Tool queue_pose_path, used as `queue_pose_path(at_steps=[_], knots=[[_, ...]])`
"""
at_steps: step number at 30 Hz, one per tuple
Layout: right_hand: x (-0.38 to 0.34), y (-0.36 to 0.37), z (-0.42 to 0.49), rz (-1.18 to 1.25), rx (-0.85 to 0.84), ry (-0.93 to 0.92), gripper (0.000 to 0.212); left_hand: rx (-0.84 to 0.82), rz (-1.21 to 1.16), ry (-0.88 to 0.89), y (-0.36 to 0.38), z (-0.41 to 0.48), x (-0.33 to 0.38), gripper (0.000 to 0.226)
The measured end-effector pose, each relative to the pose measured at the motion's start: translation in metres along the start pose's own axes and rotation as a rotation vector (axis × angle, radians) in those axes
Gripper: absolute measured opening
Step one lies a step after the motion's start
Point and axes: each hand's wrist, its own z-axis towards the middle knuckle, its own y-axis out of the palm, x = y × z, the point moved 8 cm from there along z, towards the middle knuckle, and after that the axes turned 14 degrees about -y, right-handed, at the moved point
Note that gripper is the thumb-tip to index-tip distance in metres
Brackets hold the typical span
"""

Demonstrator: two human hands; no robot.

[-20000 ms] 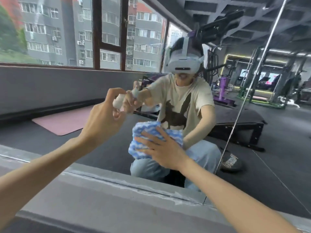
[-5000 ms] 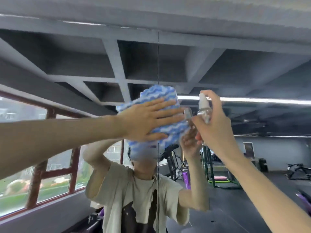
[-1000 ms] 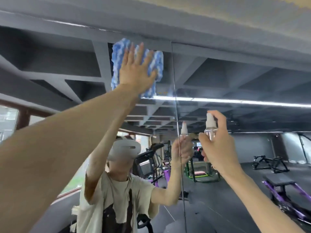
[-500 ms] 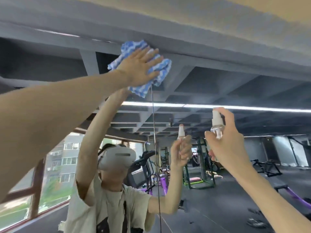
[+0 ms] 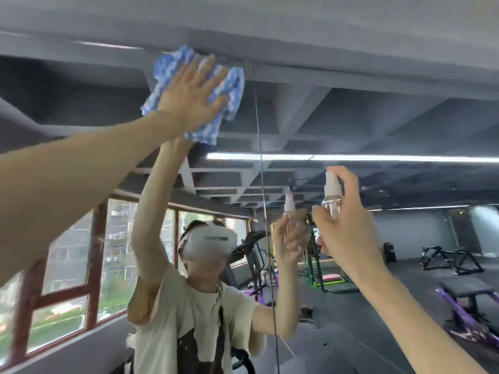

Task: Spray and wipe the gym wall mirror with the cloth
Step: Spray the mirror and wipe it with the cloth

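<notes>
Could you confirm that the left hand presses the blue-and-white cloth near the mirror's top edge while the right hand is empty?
Not quite: in the head view the right hand grips a small clear spray bottle. The left hand does press the blue-and-white cloth near the top edge of the mirror.

Grey coffered ceiling (image 5: 351, 114) across the top, strip light (image 5: 378, 157) centre right, red-framed windows (image 5: 67, 265) lower left, exercise machines (image 5: 451, 257) on dark floor (image 5: 378, 333) lower right.

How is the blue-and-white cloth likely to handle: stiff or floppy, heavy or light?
Probably floppy: the cloth bunches in folds around the flat left hand. Likely light: the hand alone pins it against the mirror. It would probably fall if that pressure eased.
</notes>
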Motion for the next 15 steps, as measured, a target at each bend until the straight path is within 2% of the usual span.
queue_pose_path(at_steps=[1,2,3,6,8,9,10,12,13,14,15], knots=[[-0.001,-0.003,0.002,0.011,0.009,-0.003,0.057,0.049,0.031,-0.032,-0.003,-0.002,-0.007,0.088],[-0.001,-0.005,0.002,0.032,0.019,0.007,0.057,0.059,0.049,0.05,0.003,-0.017,0.004,0.084],[0.0,-0.005,0.001,0.056,0.028,0.022,0.057,0.034,0.066,0.207,0.013,-0.048,0.029,0.077],[-0.002,0.005,-0.01,0.133,0.013,0.074,0.055,-0.019,0.022,0.911,0.049,-0.21,0.117,0.06],[-0.006,0.012,-0.017,0.129,-0.021,0.052,0.055,-0.053,0.042,1.17,0.05,-0.249,0.123,0.056],[-0.007,0.013,-0.019,0.117,-0.034,0.035,0.056,0.024,0.077,1.145,0.045,-0.228,0.116,0.056],[-0.007,0.011,-0.021,0.106,-0.035,0.029,0.055,0.08,0.084,0.948,0.034,-0.186,0.106,0.058],[-0.004,0.007,-0.024,0.116,-0.023,0.028,0.055,0.126,-0.001,0.298,0.006,-0.083,0.057,0.065],[-0.002,0.006,-0.027,0.13,-0.013,0.03,0.055,0.041,-0.075,0.03,0.002,-0.055,0.033,0.067],[-0.001,0.005,-0.031,0.131,-0.011,0.024,0.055,0.016,-0.091,-0.057,0.006,-0.05,0.03,0.068],[0.001,0.003,-0.036,0.124,-0.014,0.027,0.055,0.027,-0.066,0.026,0.015,-0.062,0.049,0.067]])
